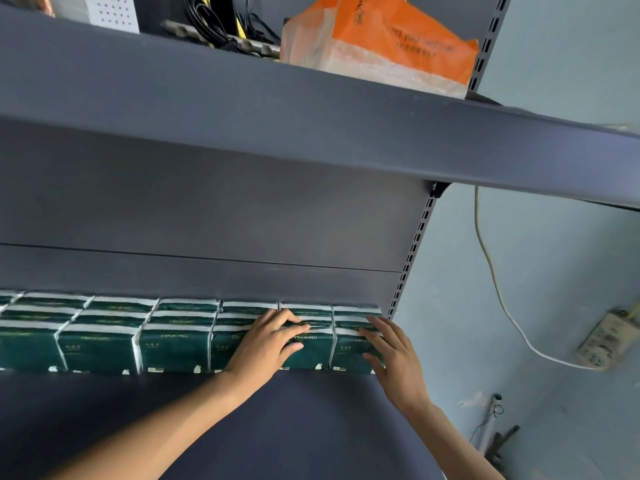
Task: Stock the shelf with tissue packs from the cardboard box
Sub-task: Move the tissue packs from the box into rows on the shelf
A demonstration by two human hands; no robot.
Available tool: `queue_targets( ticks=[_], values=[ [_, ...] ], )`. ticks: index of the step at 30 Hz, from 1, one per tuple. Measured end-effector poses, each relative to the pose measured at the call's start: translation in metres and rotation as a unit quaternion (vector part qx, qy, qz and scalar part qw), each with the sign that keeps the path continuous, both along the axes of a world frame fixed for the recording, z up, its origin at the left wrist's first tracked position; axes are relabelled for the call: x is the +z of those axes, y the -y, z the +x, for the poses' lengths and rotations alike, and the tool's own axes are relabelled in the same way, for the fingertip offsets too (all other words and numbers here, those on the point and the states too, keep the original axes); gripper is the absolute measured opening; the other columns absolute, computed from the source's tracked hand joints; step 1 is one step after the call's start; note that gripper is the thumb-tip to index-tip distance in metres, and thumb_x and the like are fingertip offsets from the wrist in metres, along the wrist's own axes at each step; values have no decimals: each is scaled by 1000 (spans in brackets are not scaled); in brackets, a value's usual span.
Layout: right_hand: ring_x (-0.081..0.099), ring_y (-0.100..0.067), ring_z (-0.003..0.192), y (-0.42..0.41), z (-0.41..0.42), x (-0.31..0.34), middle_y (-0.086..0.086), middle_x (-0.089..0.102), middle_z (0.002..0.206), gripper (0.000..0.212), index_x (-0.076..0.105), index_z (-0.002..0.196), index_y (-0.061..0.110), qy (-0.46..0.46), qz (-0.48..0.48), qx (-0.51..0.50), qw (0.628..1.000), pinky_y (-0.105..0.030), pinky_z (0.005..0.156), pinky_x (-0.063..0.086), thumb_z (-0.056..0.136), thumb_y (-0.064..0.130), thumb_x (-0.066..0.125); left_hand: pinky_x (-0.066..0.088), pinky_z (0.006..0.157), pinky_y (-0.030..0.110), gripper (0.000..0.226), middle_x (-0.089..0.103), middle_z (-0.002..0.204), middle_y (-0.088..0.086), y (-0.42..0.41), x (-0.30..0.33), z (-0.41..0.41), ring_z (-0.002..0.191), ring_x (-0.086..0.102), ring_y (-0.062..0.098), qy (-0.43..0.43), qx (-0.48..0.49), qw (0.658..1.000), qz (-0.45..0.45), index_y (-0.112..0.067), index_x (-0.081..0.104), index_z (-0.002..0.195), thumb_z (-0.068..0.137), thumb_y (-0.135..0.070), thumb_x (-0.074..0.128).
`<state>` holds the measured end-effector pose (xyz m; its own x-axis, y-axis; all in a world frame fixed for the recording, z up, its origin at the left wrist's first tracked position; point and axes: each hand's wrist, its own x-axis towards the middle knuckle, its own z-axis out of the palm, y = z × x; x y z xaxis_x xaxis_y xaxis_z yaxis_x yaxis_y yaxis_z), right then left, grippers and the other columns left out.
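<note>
Both hands, left hand [268, 341] and right hand [389, 344], lie flat-fingered on the tissue packs [173, 341] beside the upright [410, 258]. Push unevenly and you could skew the row.

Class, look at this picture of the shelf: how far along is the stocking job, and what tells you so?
Done: green tissue packs fill the back of the shelf in rows up to the right upright. In hand: the left hand and right hand lie flat on the end packs, seemingly pressing them into line; neither has a grip on one. Left: the shelf's front is bare. The box is out of view, so remaining stock is unknown.
</note>
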<state>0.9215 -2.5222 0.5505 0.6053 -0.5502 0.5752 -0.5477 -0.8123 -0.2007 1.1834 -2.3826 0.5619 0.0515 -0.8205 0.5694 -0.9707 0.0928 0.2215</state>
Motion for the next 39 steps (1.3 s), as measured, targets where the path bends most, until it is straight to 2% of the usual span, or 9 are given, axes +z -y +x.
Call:
queue_targets(
  ticks=[5, 9, 12, 16, 18, 25, 30, 33, 39],
  values=[
    [44, -20, 134, 4, 1, -1, 11, 52, 141, 49, 59, 135, 28, -11, 20, 14, 1000, -38, 108, 42, 89, 19, 71, 45, 101, 28, 35, 53, 119, -18, 0, 2, -1, 110, 49, 5, -8, 4, 1000, 12, -31, 67, 127, 93, -40, 65],
    [46, -19, 130, 4, 1, 3, 12, 54, 138, 44, 59, 132, 29, -16, 17, 15, 1000, -35, 107, 40, 89, 29, 65, 42, 104, 29, 38, 51, 124, -19, -2, 8, 0, 115, 47, 6, -20, -10, 999, 40, -32, 64, 130, 94, -42, 64],
    [50, -19, 124, 2, 2, 10, 12, 57, 131, 42, 63, 127, 28, -11, 10, 14, 1000, -34, 105, 39, 86, 35, 65, 38, 107, 24, 47, 48, 132, -20, -7, 15, 3, 123, 43, 3, -28, -33, 997, 66, -33, 55, 139, 94, -47, 61],
    [52, -17, 120, -6, 12, 31, 12, 59, 124, 38, 63, 123, 23, 11, 20, 35, 999, -29, 103, 39, 89, 39, 66, 23, 110, 16, 60, 42, 143, -20, -20, 26, 15, 131, 38, 0, -16, -27, 997, 72, -36, 42, 147, 93, -53, 60],
    [53, -15, 115, -13, 21, 45, 13, 58, 121, 35, 62, 120, 23, 27, 33, 54, 998, -26, 98, 41, 90, 39, 67, 20, 110, 14, 63, 38, 145, -22, -31, 34, 23, 133, 36, -2, -20, -13, 997, 68, -38, 38, 149, 93, -54, 60],
    [49, -9, 117, -45, 69, 81, 16, 56, 127, 43, 55, 130, 25, 19, 68, 127, 989, -23, 97, 41, 91, 39, 67, 11, 112, 10, 66, 33, 148, -25, -80, 60, 56, 134, 28, -10, -27, 26, 998, 54, -40, 34, 149, 92, -57, 59],
    [50, -11, 117, -80, 112, 95, 15, 55, 131, 46, 53, 131, 24, 2, 63, 189, 980, -26, 97, 43, 91, 41, 66, 16, 114, 16, 65, 31, 148, -28, -129, 70, 81, 134, 26, -12, -36, 71, 996, 35, -41, 34, 148, 91, -55, 62],
    [51, -13, 119, -105, 141, 98, 13, 55, 133, 50, 52, 134, 23, -14, 62, 220, 973, -28, 100, 43, 91, 44, 64, 14, 114, 13, 64, 34, 147, -26, -165, 75, 96, 134, 26, -12, -32, 100, 994, 27, -39, 36, 148, 91, -54, 61],
    [48, -12, 124, -171, 195, 106, 12, 53, 135, 55, 45, 141, 25, -44, 56, 279, 958, -31, 106, 41, 92, 42, 64, 23, 114, 19, 60, 34, 145, -29, -255, 82, 124, 134, 30, -9, -51, 155, 986, 12, -40, 39, 146, 92, -48, 64]
  ],
)
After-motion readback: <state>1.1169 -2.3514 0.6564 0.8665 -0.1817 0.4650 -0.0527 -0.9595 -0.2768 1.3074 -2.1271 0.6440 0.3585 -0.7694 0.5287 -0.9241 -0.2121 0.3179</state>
